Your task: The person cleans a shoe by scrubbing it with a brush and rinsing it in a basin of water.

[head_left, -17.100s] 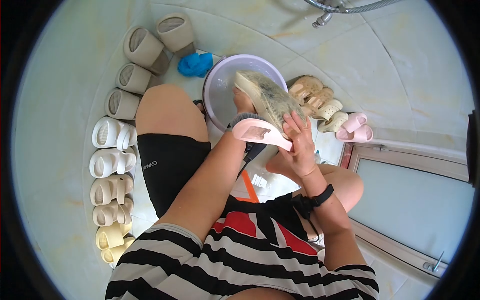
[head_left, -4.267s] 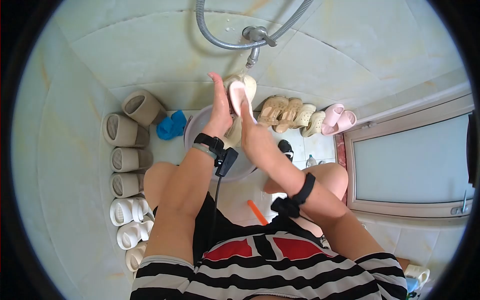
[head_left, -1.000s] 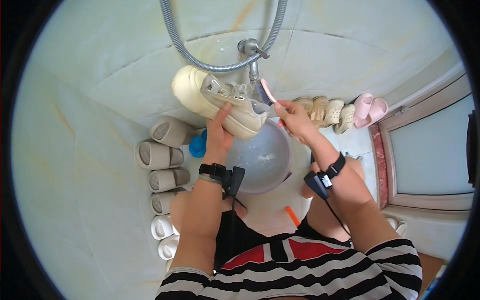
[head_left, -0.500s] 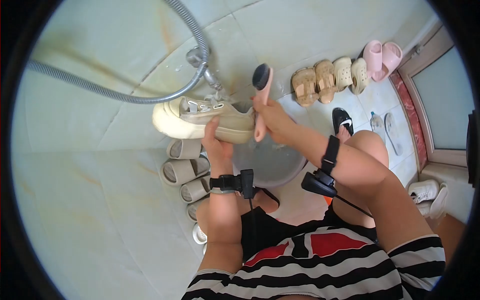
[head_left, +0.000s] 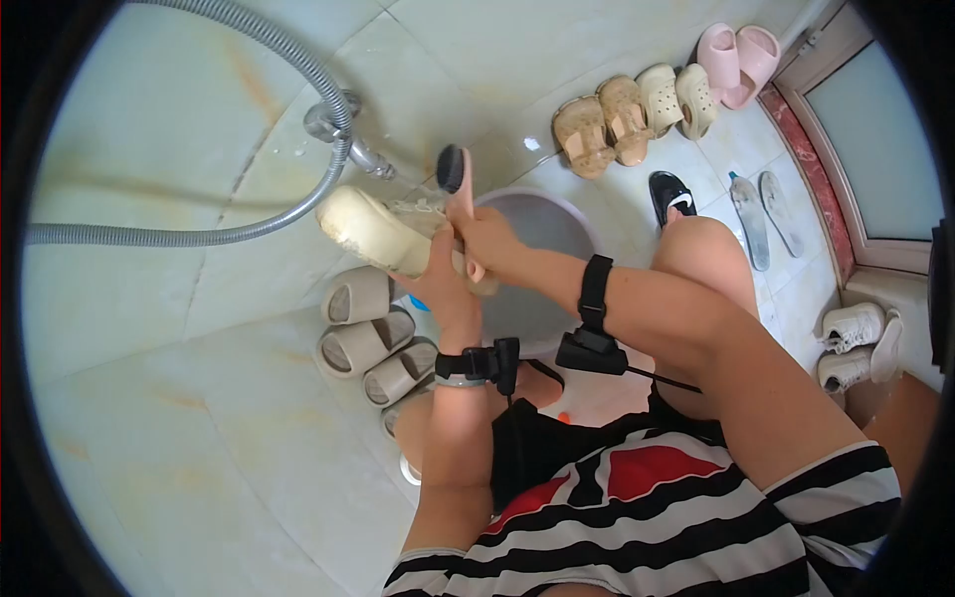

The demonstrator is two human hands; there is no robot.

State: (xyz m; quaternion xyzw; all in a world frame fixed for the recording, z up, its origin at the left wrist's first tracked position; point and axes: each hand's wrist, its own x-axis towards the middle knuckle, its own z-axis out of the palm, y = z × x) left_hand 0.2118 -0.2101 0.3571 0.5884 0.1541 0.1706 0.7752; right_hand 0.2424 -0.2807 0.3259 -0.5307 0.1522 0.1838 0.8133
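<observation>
My left hand (head_left: 448, 294) is wrapped round a cream-coloured shoe (head_left: 373, 231), whose toe points to the upper left and whose laces face the wall. My right hand (head_left: 489, 242) grips a pink brush (head_left: 461, 199) with dark bristles, its head up. Both hands meet at the heel end of the shoe, which they partly hide. Just right of and below them is a pale basin (head_left: 542, 224) with cloudy water. The metal tap (head_left: 368, 157) on the wall is above the shoe.
Grey slippers (head_left: 360, 343) line the left wall. Brown clogs (head_left: 585, 134), cream clogs (head_left: 661, 99) and pink slides (head_left: 738, 65) stand along the back wall. Insoles (head_left: 753, 219) lie on the floor at right, with white sneakers (head_left: 854, 328) lower down. A shower hose (head_left: 298, 70) loops at upper left.
The shoe has tilted, so its toe and sole edge face me more. My hands have come closer together, the brush moving left with my right hand. The view has shifted, bringing more floor into sight at right.
</observation>
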